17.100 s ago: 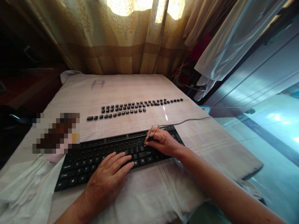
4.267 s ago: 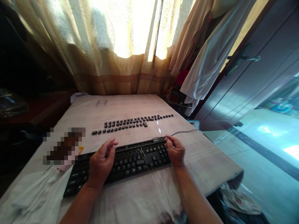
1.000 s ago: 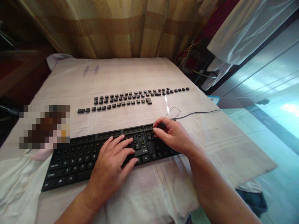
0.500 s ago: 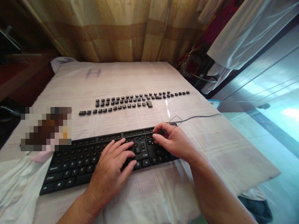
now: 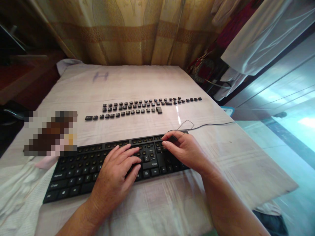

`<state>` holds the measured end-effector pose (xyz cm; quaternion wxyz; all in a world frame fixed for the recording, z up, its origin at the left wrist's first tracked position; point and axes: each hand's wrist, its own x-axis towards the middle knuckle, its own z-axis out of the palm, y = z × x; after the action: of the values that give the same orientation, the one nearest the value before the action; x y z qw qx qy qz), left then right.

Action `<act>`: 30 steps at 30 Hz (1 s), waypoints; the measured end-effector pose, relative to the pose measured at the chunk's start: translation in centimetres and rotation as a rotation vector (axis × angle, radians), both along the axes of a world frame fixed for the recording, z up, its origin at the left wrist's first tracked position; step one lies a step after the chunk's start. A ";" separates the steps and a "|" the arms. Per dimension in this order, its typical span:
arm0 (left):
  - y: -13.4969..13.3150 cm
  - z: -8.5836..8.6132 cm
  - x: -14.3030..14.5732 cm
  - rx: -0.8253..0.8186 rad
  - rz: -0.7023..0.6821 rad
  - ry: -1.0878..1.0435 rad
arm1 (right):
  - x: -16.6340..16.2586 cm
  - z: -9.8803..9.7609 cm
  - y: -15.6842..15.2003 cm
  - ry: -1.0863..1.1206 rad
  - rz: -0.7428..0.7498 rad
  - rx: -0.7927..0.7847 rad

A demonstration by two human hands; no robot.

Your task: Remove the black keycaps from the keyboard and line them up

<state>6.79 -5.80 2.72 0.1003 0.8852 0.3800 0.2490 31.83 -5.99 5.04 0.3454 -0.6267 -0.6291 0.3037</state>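
Note:
A black keyboard (image 5: 83, 170) lies across the near part of the cloth-covered table (image 5: 137, 85); many of its keycaps are off. My left hand (image 5: 115, 177) rests flat on the keyboard's middle, fingers spread. My right hand (image 5: 184, 149) pinches a wire keycap puller (image 5: 183, 126) by its small dark handle over the keyboard's right part, the wire loop sticking up behind the fingers. Removed keycaps (image 5: 137, 106) lie in rows farther back on the cloth.
The keyboard's cable (image 5: 214, 124) runs off to the right edge of the table. A blurred-out object (image 5: 50, 132) sits at the left beside a crumpled white cloth (image 5: 17, 193). Curtains (image 5: 128, 36) hang behind the table; hanging clothes (image 5: 256, 36) are at the right.
Since 17 s ago one more large keycap lies at the end of the rows. Over the last second my right hand, still holding the puller, shifted slightly on the keyboard's right part; my left hand stayed put.

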 end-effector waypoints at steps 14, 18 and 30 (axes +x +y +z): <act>0.1 0.0 0.0 0.017 0.013 -0.007 | 1.0 0.2 0.2 -0.124 0.368 0.185; 0.1 -0.1 0.1 0.018 0.001 0.008 | 0.8 0.0 0.2 -0.184 0.426 0.239; 0.1 -0.3 0.1 -0.001 -0.005 0.034 | 0.6 0.2 1.1 -0.296 0.496 0.264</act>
<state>6.93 -5.70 2.43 0.0946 0.8902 0.3797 0.2334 32.44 -4.91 5.28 0.2437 -0.4412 -0.8402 0.2000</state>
